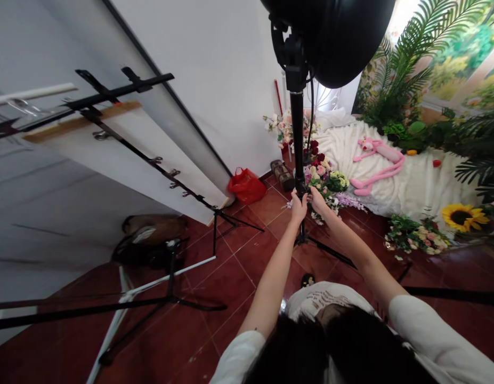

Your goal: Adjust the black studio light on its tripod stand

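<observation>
left hand point(298, 207) and right hand point(317, 200) grip the light stand point(297, 133), upright on floor point(247, 266) that lies open to its left as far as a black rack point(167, 172); flowers point(326, 180) crowd its right.

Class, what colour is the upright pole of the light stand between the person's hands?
The pole is black; the head view shows it best.

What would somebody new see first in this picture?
Probably the big black dome at the top, on the black stand that the left hand and right hand hold. Next might come the pink toy on white cloth at the right, or the yellow sunflower near the right edge. A bright red bag left of the stand stands out too.
</observation>
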`<state>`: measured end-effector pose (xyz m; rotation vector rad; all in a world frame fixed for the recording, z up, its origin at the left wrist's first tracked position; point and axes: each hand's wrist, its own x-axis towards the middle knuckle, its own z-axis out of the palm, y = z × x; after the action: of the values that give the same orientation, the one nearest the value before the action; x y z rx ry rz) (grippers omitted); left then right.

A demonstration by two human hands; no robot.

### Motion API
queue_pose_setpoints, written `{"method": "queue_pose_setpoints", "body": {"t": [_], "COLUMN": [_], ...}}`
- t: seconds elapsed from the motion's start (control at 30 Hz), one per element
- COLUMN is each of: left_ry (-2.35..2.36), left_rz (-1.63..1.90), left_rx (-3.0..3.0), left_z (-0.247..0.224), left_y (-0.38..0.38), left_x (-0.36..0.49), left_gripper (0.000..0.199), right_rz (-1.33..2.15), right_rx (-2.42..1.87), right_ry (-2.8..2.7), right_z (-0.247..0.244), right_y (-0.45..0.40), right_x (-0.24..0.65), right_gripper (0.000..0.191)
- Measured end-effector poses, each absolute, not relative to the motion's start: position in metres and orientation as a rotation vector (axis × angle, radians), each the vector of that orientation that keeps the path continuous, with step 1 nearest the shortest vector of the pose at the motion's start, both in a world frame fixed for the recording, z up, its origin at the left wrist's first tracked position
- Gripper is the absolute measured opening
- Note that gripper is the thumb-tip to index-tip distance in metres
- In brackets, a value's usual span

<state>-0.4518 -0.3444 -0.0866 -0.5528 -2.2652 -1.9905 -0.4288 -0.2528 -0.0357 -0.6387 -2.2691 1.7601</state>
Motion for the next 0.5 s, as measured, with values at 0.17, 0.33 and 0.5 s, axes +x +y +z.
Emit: {"method": "queue_pose_setpoints", "body": {"t": [0.17,0.33,0.5], "left_ry": [-2.288,-2.270,-2.241], "left_rz": [-1.981,-1.947,-1.978], "left_rx": [-0.546,-0.564,-0.578], "left_z": [-0.088,-0.088,-0.090], "left_y": [-0.345,-0.344,-0.343], "left_x": [-0.453,-0.452,-0.453], "left_gripper": [0.036,0.036,0.038], "right_rz": [1.834,1.869,1.837], "right_rx": [-0.596,-0.568,-0.549], "right_ry": [-2.195,-2.158,-2.128], "right_z": [-0.033,-0.030,-0.029], "right_y": [-0.260,-0.264,-0.251], "right_x": [-0.434,-0.442,-0.445], "right_gripper": [0.035,0.040,0.051]}}
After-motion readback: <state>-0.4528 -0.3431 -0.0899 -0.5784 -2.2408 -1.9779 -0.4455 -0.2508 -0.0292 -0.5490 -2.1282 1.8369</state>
